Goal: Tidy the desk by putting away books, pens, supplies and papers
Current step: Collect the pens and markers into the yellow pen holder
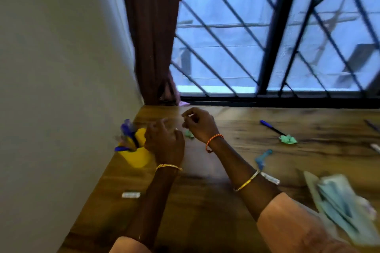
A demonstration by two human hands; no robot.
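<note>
Against the pale wall (51, 68) at the left edge of the wooden desk (205, 201) stands a yellow pen holder (138, 156) with blue pens (126, 132) sticking out of it. A small white eraser-like piece (131, 194) lies on the desk nearer the person. The left hand (164, 144) hovers just beside the holder, its fingers curled; the blur hides whether it holds anything, so its grasp cannot be told. A gold bangle (169, 167) circles that wrist. Beside it, the right hand (198, 124) is raised slightly farther back, with thumb and fingertips pinched together as if on something tiny, though no object can be made out. An orange thread band (213, 141) sits on its wrist. A crumpled green paper scrap (189, 134) lies between the two hands. Farther right, a blue pen (271, 127) lies on the desk, its tip touching another green paper ball (287, 139). A blue crumpled piece (263, 157) sits nearer. At the far right lies a loose stack of papers (339, 207). Behind the desk hang a brown curtain (152, 37) and a barred window (277, 37).
</note>
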